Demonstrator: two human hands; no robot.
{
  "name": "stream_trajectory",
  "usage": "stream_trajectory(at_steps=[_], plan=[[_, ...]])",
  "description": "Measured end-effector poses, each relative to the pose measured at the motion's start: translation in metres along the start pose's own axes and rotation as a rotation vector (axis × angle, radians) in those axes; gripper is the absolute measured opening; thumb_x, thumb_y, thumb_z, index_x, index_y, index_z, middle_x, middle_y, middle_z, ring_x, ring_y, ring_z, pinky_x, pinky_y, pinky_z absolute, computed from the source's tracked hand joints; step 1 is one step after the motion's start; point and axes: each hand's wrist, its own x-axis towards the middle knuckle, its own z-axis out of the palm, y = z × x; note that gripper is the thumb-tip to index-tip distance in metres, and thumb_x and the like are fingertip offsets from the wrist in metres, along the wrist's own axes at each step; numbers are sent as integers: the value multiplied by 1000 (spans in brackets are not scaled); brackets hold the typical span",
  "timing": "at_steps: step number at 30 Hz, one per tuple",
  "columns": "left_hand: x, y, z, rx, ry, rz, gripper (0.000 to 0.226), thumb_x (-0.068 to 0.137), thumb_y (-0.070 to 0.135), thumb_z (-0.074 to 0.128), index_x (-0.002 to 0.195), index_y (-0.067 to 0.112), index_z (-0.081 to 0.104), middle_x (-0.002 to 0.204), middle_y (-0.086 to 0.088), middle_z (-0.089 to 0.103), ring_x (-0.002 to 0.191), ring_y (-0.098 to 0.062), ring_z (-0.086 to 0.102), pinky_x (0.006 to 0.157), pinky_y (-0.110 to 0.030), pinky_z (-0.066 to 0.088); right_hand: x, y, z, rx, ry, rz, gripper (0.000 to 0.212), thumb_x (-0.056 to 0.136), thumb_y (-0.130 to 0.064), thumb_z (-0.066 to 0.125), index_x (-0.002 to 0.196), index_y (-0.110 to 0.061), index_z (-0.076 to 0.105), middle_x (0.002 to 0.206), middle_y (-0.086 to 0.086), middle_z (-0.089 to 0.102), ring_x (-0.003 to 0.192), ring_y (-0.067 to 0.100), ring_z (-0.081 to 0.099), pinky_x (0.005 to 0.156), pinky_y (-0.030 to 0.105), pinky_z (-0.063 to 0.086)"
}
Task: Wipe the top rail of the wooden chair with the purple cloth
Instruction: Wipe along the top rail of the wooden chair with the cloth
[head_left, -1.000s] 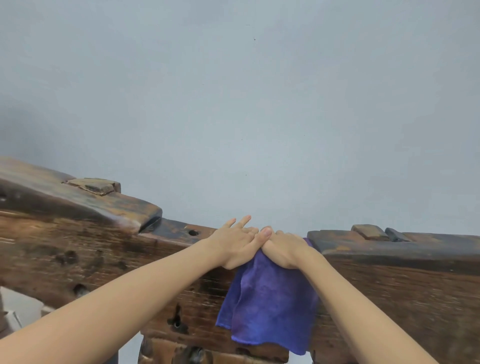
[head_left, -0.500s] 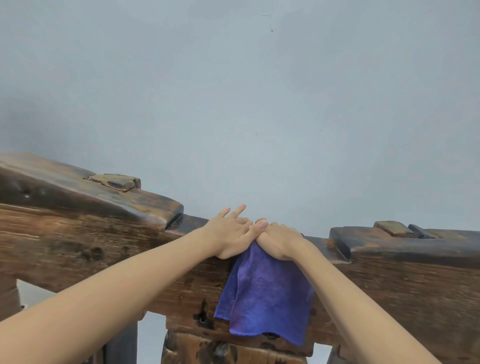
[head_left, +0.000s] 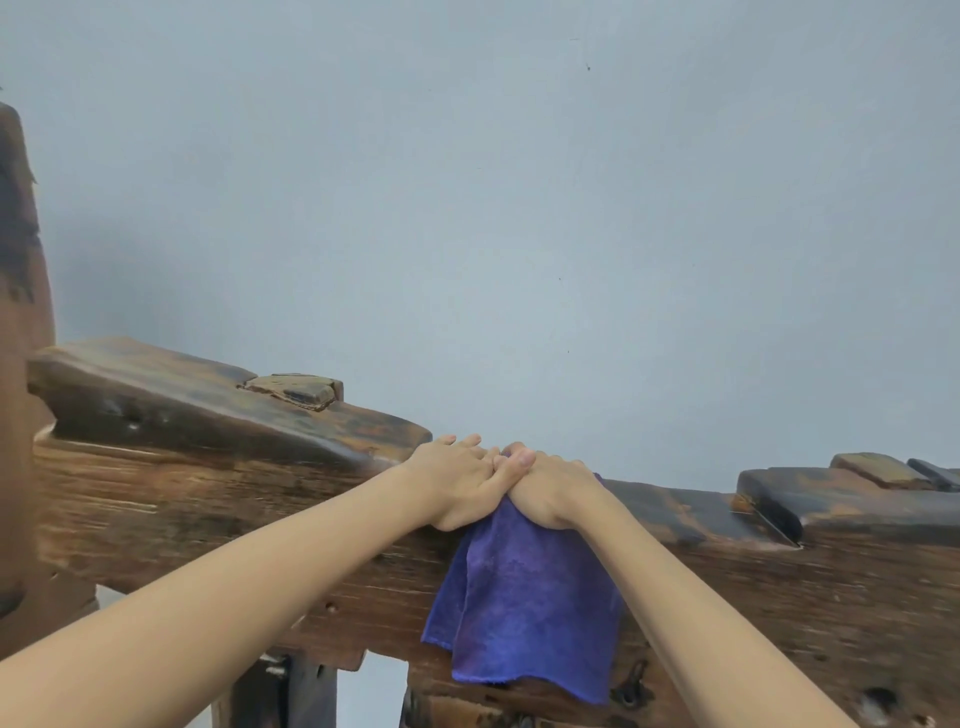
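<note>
While both hands, left hand (head_left: 460, 480) and right hand (head_left: 553, 491), press fingers flat on the soft purple cloth (head_left: 524, 613) draped over the dark wooden chair's top rail (head_left: 675, 512), uneven pressure could drag it off.

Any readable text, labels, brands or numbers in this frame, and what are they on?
None. The cloth, the chair rail and the wall carry no writing, label or number; the marks on the wood are only holes and stains.
</note>
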Motion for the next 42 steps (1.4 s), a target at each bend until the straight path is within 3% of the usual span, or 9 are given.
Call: stream_trajectory(at_steps=[8,18,22,25,30,32,35,38,42], plan=[[-4,-1,-7,17,2,-28,79,95,63,-11,159,33,24,163,8,31,156,-17,0,125,-43,-1,5,-9,0,31,-43,-105,51,103,-53,17,151,-53,34,150,0,50,136,30,49,112,53,34],[-16,-27,-24,-49,-25,-182,88,91,70,-14,157,32,30,167,11,22,154,-9,-14,125,-40,-7,21,-49,3,93,-41,-150,56,104,-48,20,158,-35,30,153,7,51,137,35,48,114,52,31],[-19,-41,-29,-211,17,-255,95,83,80,-13,160,33,16,168,13,6,148,-2,-25,124,-35,-12,30,-67,6,155,-23,-126,65,104,-45,24,165,-25,13,151,12,51,135,37,49,107,48,34],[-18,-45,-33,-361,10,-264,81,87,77,-8,158,39,2,157,26,-4,129,12,-22,106,-18,-18,28,-70,4,240,28,-113,62,105,-42,20,162,-20,13,154,10,46,131,38,52,102,47,37],[-30,-71,-47,-490,98,-257,94,78,85,-7,159,38,7,165,19,-10,143,0,-26,119,-35,-19,25,-108,2,354,167,-164,52,109,-36,20,157,-17,18,159,9,29,133,40,46,107,55,40],[-42,-89,-49,-429,159,-259,79,93,72,-4,160,33,12,163,23,-8,138,7,-23,114,-26,-15,30,-132,6,361,206,-122,50,107,-33,28,154,-16,24,152,11,36,133,38,43,108,51,38],[-59,-118,-49,-234,175,-222,70,101,58,-3,160,28,17,169,11,6,150,-5,-21,123,-35,-7,38,-162,7,257,237,-47,54,102,-35,36,153,-17,30,145,16,49,135,34,45,114,43,33],[-77,-143,-53,-223,196,-218,78,94,68,-7,159,35,21,169,10,10,152,-4,-18,124,-35,-6,45,-190,5,184,250,-72,63,102,-38,34,160,-19,20,148,15,50,139,32,43,117,44,30],[-103,-173,-61,-125,208,-218,85,83,74,-15,158,39,4,170,3,9,153,-10,-17,125,-38,-4,58,-230,4,235,253,-74,73,105,-45,31,166,-20,0,161,20,36,148,34,35,122,45,25]])
